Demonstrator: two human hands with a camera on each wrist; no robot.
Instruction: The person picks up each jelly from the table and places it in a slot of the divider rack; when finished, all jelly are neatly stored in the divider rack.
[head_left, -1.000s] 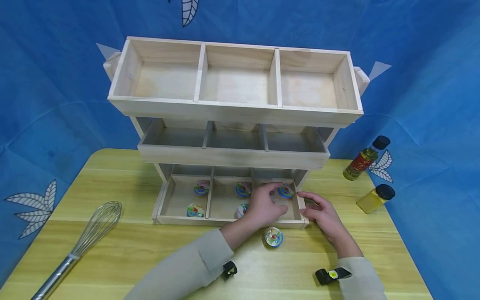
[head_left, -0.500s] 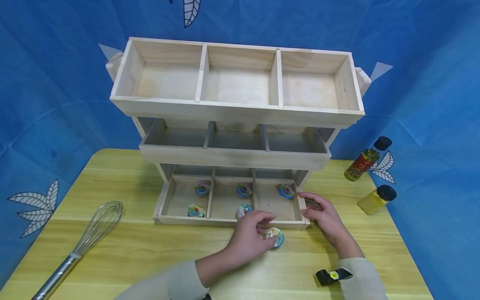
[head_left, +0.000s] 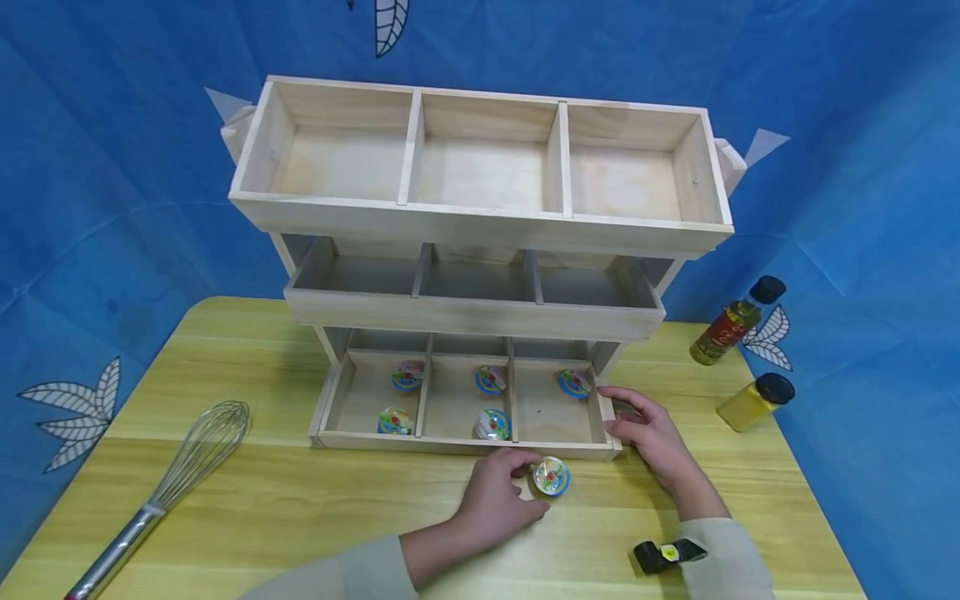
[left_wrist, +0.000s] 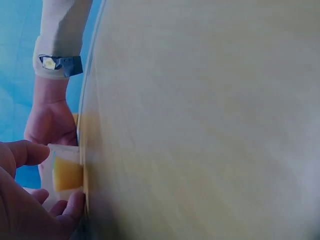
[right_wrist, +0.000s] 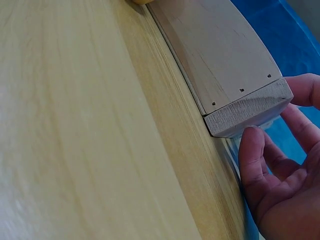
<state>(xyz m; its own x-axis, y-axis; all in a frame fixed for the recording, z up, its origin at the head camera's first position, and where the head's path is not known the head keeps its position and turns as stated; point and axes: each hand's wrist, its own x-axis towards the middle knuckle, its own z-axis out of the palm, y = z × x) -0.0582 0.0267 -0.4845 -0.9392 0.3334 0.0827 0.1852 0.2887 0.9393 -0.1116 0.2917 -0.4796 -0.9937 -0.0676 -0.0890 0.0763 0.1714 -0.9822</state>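
Note:
A small jelly cup (head_left: 551, 477) with a printed foil lid stands on the table in front of the bottom compartment tray (head_left: 457, 443). My left hand (head_left: 495, 500) reaches round its left side, index fingertip close to the lid and thumb a little apart. In the left wrist view, the cup's orange filling (left_wrist: 68, 175) shows between spread thumb and fingers. My right hand (head_left: 652, 437) rests against the tray's right end; in the right wrist view, its thumb and fingers lie about the corner of the wood (right_wrist: 250, 110). Several similar cups, such as one cup (head_left: 492, 425), sit in the tray.
Above the tray rise a middle wooden tier (head_left: 472, 312) and a top tier (head_left: 480, 221), each with three compartments. A whisk (head_left: 183, 467) lies at left. An oil bottle (head_left: 735, 321) and a black-capped yellow jar (head_left: 756, 402) stand at right.
My left hand has come out of the tray's right compartment, leaving a cup at its back, and has moved down to the cup on the table. The right hand stays at the tray.

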